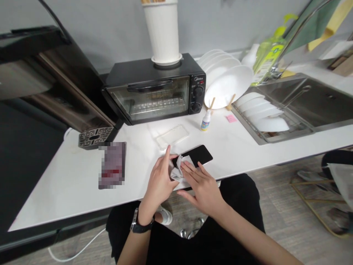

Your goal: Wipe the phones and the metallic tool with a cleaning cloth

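A black phone lies flat near the front edge of the white counter. My left hand pinches a crumpled white cloth against the phone's near end. My right hand rests with fingers spread flat over the phone and the cloth. A clear phone case lies just behind the phone. A small dropper bottle with a white cap stands to the right of the case.
A black toaster oven stands at the back with a white cylinder on top. White plates stand in a rack beside a steel sink. A blurred dark object and a pink note lie on the counter.
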### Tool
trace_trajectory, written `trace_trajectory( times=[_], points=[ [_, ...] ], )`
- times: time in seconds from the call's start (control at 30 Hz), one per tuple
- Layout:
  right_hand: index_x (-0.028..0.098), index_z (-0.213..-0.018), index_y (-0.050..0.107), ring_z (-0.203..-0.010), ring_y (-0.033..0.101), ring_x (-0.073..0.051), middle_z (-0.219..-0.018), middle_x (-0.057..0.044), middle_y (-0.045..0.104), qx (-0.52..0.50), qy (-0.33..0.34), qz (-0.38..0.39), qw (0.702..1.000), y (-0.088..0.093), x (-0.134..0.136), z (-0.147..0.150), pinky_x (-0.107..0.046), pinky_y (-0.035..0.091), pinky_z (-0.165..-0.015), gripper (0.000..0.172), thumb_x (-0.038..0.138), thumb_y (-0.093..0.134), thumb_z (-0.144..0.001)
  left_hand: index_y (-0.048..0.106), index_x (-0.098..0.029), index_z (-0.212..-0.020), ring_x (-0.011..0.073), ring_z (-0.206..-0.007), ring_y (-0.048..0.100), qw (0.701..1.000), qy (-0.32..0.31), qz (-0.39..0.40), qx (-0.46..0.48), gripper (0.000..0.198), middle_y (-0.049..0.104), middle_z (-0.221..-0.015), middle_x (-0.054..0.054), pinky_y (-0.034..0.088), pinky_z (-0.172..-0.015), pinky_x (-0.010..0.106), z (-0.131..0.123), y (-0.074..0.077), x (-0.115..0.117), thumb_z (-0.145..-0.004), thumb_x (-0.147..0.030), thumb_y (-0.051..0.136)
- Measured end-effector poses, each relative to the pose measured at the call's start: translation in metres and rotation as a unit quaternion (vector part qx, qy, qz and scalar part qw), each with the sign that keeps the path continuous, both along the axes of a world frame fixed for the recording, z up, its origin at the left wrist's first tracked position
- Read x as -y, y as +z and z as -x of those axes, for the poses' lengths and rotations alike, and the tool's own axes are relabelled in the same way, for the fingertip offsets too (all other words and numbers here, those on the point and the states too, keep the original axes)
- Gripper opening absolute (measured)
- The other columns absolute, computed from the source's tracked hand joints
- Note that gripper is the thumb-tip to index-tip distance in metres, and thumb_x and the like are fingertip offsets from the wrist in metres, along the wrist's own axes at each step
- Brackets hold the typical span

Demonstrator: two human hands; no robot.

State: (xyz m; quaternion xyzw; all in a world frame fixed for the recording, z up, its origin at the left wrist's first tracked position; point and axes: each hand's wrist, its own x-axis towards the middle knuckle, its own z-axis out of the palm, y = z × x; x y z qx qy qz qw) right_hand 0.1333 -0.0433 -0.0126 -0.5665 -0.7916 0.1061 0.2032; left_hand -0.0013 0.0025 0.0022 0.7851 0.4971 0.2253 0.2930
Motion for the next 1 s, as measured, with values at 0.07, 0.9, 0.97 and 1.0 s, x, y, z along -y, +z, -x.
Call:
trace_trajectory(
  times=[0.07, 0.9, 0.97, 1.0],
  points=[
    [0.021, -0.114, 0.025, -0.111, 0.018, -0.017, -0.119, 0.001, 0.027, -0.001, -0.031, -0.007, 0.999, -0.003, 0.001, -0.015, -0.038, 0.015, -0.095, 0.046, 0.039, 0.031, -0.072, -0.005, -0.026, -0.119, 0.0155, -0.106, 0.029, 1.0, -0.001, -0.002, -0.004, 0.074, 0.036, -0.113, -0.001, 0.022, -0.093, 0.031, -0.002, 0.002, 0.0, -0.064, -0.013, 0.045],
    [0.014, -0.114, 0.027, -0.112, 0.013, -0.018, -0.118, -0.005, 0.029, -0.019, -0.023, -0.011, 1.0, -0.001, -0.012, 0.027, -0.038, 0.014, -0.095, 0.051, 0.043, 0.03, -0.071, 0.004, -0.022, -0.119, 0.021, -0.103, 0.034, 1.0, 0.006, -0.023, 0.005, 0.073, 0.039, -0.111, 0.003, 0.028, -0.088, 0.035, 0.004, -0.001, -0.001, -0.06, -0.011, 0.045],
    [0.016, -0.113, 0.029, -0.112, 0.014, -0.016, -0.118, -0.003, 0.029, -0.01, 0.004, -0.003, 1.0, 0.001, -0.008, 0.022, -0.035, 0.014, -0.096, 0.05, 0.043, 0.029, -0.071, 0.004, -0.022, -0.12, 0.0212, -0.102, 0.034, 1.0, 0.011, -0.023, -0.002, 0.073, 0.039, -0.111, 0.003, 0.027, -0.088, 0.036, 0.001, -0.001, -0.002, -0.06, -0.011, 0.044],
    [0.017, -0.112, 0.029, -0.112, 0.015, -0.015, -0.119, -0.002, 0.029, -0.004, 0.018, 0.001, 1.0, 0.002, -0.006, 0.019, -0.034, 0.014, -0.096, 0.049, 0.043, 0.029, -0.071, 0.003, -0.022, -0.12, 0.0213, -0.102, 0.034, 1.0, 0.011, -0.023, -0.005, 0.073, 0.04, -0.111, 0.003, 0.027, -0.088, 0.036, 0.0, -0.002, -0.002, -0.06, -0.011, 0.044]
  ],
)
